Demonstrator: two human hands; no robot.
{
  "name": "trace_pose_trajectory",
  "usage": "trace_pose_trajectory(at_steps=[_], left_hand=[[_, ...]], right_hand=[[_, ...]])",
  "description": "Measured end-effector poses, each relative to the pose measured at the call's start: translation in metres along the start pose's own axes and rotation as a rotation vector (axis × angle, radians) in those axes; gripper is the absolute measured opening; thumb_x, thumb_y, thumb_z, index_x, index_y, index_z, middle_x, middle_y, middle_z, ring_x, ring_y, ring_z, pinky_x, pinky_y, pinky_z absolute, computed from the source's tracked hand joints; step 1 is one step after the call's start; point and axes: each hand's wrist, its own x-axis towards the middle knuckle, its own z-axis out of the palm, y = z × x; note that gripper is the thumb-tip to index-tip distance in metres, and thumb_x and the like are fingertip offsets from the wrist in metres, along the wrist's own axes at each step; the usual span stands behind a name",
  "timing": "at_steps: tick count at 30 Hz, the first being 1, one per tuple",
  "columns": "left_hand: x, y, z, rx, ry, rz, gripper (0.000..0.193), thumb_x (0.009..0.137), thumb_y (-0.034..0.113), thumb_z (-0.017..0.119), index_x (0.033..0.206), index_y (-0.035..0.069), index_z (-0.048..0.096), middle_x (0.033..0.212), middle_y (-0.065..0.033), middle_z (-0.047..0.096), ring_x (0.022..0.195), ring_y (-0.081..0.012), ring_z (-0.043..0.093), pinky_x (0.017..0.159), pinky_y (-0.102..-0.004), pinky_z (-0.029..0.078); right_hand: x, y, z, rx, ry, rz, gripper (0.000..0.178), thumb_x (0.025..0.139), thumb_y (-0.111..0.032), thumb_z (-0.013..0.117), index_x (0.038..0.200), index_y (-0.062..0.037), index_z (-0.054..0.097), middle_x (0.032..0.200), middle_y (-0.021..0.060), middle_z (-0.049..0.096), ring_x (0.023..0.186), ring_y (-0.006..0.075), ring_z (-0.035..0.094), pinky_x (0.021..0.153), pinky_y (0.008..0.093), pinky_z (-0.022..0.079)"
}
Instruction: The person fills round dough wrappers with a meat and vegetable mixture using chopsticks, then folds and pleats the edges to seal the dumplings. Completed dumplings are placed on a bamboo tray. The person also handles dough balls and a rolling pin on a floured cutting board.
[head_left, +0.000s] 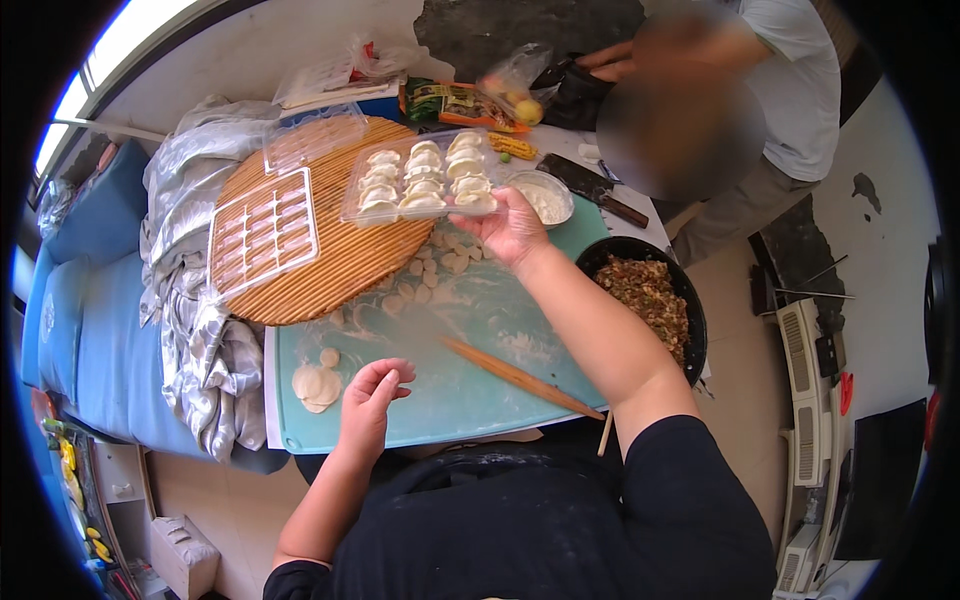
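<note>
My right hand point(512, 228) is shut on the near right edge of a clear plastic tray point(349, 213), raised over the far part of the table. Rows of folded dumplings point(423, 187) fill the tray. My left hand point(372, 405) hovers over the near part of a teal mat point(430, 425), fingers loosely bent and apart, with nothing visible in them. To its left lies an overlapping pile of round dough wrappers point(317, 390). A wooden rolling pin point(522, 376) rests slantwise between my arms. Small dough pieces point(458, 263) and loose flour are scattered below the tray.
A round slatted board point(345, 275) carries an unfilled plastic tray point(312, 222). At right are a bowl of flour point(561, 212), a cleaver point(572, 178) and a black pan point(699, 335) of filling. Another person point(800, 90) reaches into a black bag point(578, 92) at far right.
</note>
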Motion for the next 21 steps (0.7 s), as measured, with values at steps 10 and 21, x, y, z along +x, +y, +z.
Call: trace_pose_trajectory(at_steps=[10, 21], left_hand=[[-0.012, -0.015, -0.006, 0.064, 0.057, -0.058, 0.019, 0.090, 0.013, 0.050, 0.104, 0.003, 0.057, 0.100, -0.0079, 0.062, 0.091, -0.0151, 0.058, 0.076, -0.0269, 0.046], [-0.019, -0.033, 0.012, 0.167, 0.130, -0.139, 0.017, 0.089, 0.011, 0.050, 0.103, 0.003, 0.057, 0.098, -0.0077, 0.062, 0.091, -0.0156, 0.058, 0.076, -0.0276, 0.046]], right_hand=[[-0.083, -0.123, -0.045, -0.064, 0.083, -0.297, 0.043, 0.076, -0.014, 0.053, 0.112, 0.0077, 0.047, 0.116, 0.0257, 0.051, 0.110, 0.0381, 0.051, 0.085, 0.0471, 0.051], [-0.129, -0.246, -0.205, -0.294, 0.356, -0.481, 0.046, 0.081, -0.015, 0.047, 0.119, 0.0088, 0.040, 0.118, 0.0237, 0.051, 0.109, 0.0384, 0.052, 0.077, 0.0426, 0.053]])
